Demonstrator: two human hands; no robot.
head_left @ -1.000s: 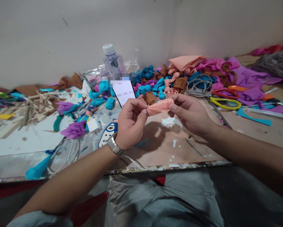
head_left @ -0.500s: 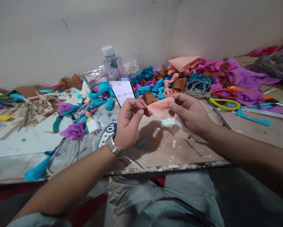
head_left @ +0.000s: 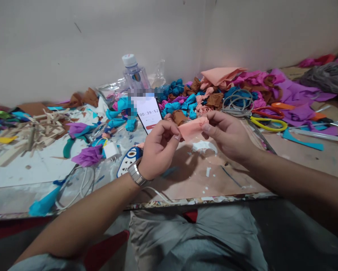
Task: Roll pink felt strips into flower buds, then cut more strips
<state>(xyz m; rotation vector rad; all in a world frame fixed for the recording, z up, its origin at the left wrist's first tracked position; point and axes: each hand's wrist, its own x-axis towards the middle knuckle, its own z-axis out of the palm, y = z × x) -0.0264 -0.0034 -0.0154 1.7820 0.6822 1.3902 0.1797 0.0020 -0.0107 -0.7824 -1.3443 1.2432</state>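
Observation:
A small piece of peach crepe paper (head_left: 191, 128) is stretched between my two hands above the table. My right hand (head_left: 228, 135) pinches its right end, where the paper looks gathered. At the left end, my left hand (head_left: 161, 150) has thumb and fingertips closed on the paper's edge. A metal watch sits on my left wrist. Just beyond my left hand leans a phone (head_left: 149, 113) showing a timer. Behind the paper lies a brown crumpled paper piece (head_left: 179, 117).
Yellow-handled scissors (head_left: 267, 123) lie right of my right hand. A heap of crumpled coloured paper (head_left: 191, 99) and a plastic bottle (head_left: 136, 75) stand along the wall. At left are wood sticks (head_left: 41, 130), a white charger (head_left: 111, 150) and a blue-and-white power strip (head_left: 128, 160).
My left hand has shifted slightly right and down along the peach paper, its fingers curling more. More of the phone's screen shows. My right hand stays in place.

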